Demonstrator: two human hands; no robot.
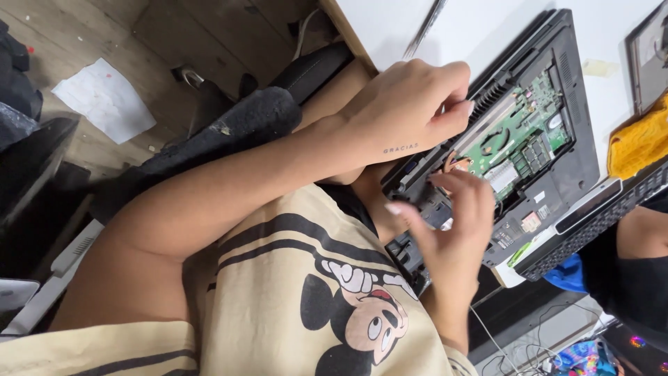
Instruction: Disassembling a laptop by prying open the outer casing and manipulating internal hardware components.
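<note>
An opened laptop [550,174] lies bottom-up on the white table [390,21], its cover off so the green circuit board [518,136] shows in the middle of the black shell. Both of the person's hands work at the edge of the laptop nearest the body. The left hand [403,115] comes in across the cream striped shirt [292,292] and rests on that near edge, fingers bent and bunched together, the fingertips [459,108] pressing down at the vent strip just beside the board; I cannot tell whether anything small is pinched under them. The right hand [452,223] rises from below the laptop, palm turned toward the body, fingers loosely curled and half spread, its fingertips touching the shell at the corner of the board where a copper-coloured part [458,163] sits; it grips nothing that I can make out. Beyond the laptop, on the side away from the left hand, a black keyboard panel [598,219] leans along its edge, and past that a yellow cloth [637,143] lies on the table. A thin metal tool [423,28] lies on the table beyond the left hand, well apart from the laptop's open bay. Another person's dark sleeve [637,278] shows beside the keyboard panel. Off the table on the body's side stand a black chair arm [236,125] and, farther off on the wooden floor, a white sheet of paper [104,97].
</note>
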